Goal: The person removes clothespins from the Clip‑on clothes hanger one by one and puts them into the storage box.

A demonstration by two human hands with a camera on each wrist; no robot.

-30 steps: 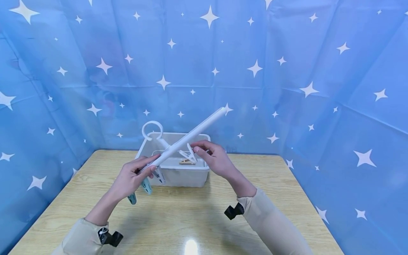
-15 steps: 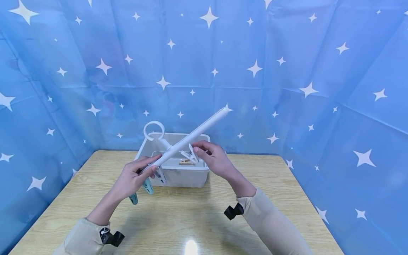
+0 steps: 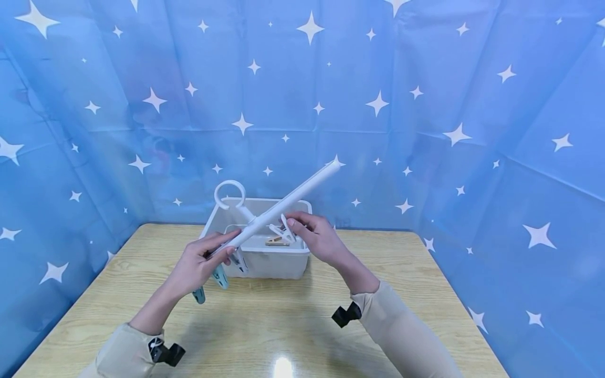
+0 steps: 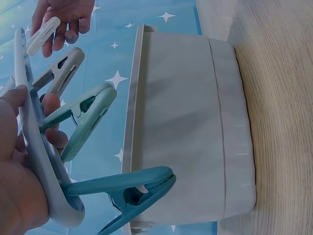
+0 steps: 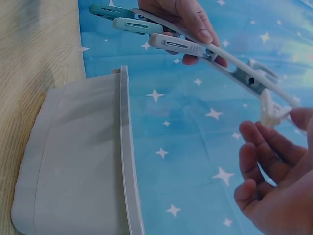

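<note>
Above the bin (image 3: 271, 264): hanger (image 3: 279, 208) and white clip (image 4: 44, 36) in hand

The hanger is a smooth white bar with rounded ends and a hook bent into a nearly full ring; in the head view it slants from near left to far right. The left hand (image 3: 200, 257) grips its near part between thumb and fingers. The right hand (image 3: 319, 239) pinches the white clip, remaining fingers loosely bent. The bar carries a dark teal clip (image 4: 115, 185), a green clip (image 4: 90, 125) and a grey clip (image 5: 178, 45). The white clip sits close to the bar; attachment cannot be told.

Compared with one second earlier, hanger and white clip have shifted slightly right; both grips are unchanged.

A blue star-print backdrop (image 3: 302, 79) surrounds the wood-grain table (image 3: 250, 336). The pale bin stands on the table; the bar crosses its mouth, hiding part of the interior. Inside lies a tan clip (image 3: 278, 243).
</note>
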